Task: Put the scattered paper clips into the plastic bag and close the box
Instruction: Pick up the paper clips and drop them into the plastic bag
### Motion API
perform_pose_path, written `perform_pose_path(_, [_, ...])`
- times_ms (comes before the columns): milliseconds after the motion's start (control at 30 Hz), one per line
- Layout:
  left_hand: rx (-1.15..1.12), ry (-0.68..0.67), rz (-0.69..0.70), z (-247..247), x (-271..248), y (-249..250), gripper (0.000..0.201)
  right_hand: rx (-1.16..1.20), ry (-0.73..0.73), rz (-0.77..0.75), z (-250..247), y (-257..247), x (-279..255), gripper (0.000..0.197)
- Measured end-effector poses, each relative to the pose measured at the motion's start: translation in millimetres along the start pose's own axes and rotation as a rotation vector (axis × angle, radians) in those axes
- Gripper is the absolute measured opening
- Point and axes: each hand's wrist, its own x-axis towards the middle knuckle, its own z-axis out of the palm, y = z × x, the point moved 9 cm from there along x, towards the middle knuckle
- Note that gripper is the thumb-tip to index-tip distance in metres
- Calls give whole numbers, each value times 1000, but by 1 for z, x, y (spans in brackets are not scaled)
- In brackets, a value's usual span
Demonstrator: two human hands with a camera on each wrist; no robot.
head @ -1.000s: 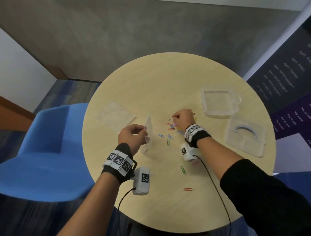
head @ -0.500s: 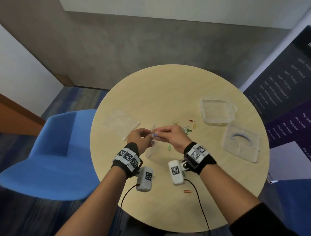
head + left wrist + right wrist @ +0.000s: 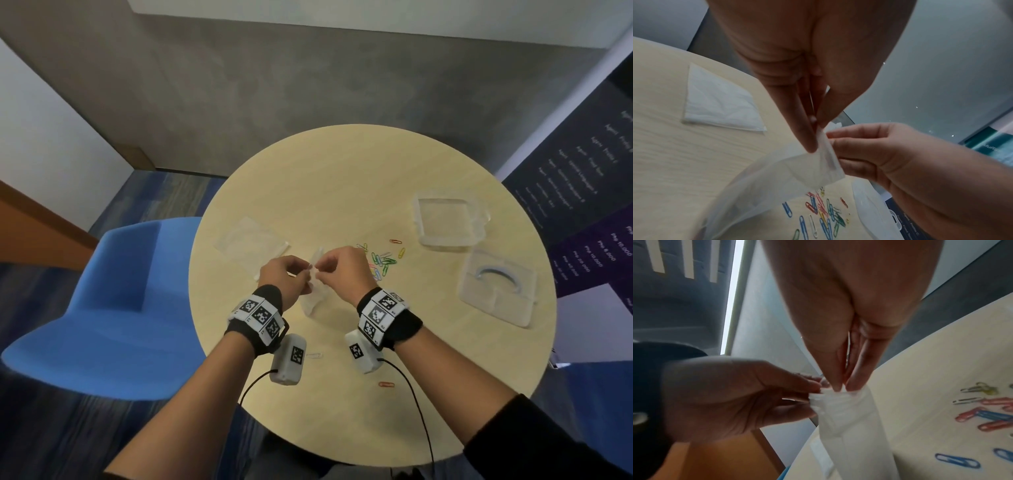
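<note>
A small clear plastic bag (image 3: pixel 313 301) hangs upright over the table, its bottom near the tabletop. My left hand (image 3: pixel 306 273) pinches the bag's top edge (image 3: pixel 826 155) from the left. My right hand (image 3: pixel 321 271) meets it from the right, thumb and finger tips (image 3: pixel 836 384) pinched at the bag's mouth (image 3: pixel 838 397). Whether a clip sits between them is hidden. Coloured paper clips (image 3: pixel 382 262) lie scattered just right of the hands, also under the bag (image 3: pixel 824 212). The clear box base (image 3: pixel 448 219) and its lid (image 3: pixel 496 286) lie apart at the right.
A second flat plastic bag (image 3: pixel 251 245) lies left of the hands. A white clip (image 3: pixel 313 355) and a red clip (image 3: pixel 386 384) lie near the round table's front edge (image 3: pixel 342 455). A blue chair (image 3: pixel 113 308) stands at the left.
My right hand left the clip pile and came left to the bag's mouth. The left hand kept holding the bag upright, and both hands now meet at its top.
</note>
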Motion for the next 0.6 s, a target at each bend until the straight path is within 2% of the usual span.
perform_pose_path(67, [-2, 10, -4, -3, 2, -2, 12, -74, 80, -199, -12, -17, -10, 6])
perform_pose_path(133, [-5, 25, -5, -9, 4, -3, 11, -171, 67, -434, -10, -27, -35, 14])
perform_pose_path(200, [28, 26, -7, -14, 6, -5, 11, -421, -153, -653, 28, -16, -75, 35])
perform_pose_path(267, [70, 23, -15, -17, 6, -10, 13, -650, -475, -774, 73, 21, -120, 60])
perform_pose_path(333, [68, 33, -34, -18, 5, -15, 14, -775, -665, -818, 99, 57, -147, 70])
perform_pose_path(367, [62, 40, -41, -18, 4, -17, 15, -801, -703, -813, 106, 69, -154, 69])
perform_pose_path(500, [50, 49, -54, -15, -1, -22, 15, -899, -763, -794, 123, 102, -158, 66])
perform_pose_path(600, [43, 58, -46, -18, -3, -21, 15, -971, -670, -697, 101, 115, -119, 71])
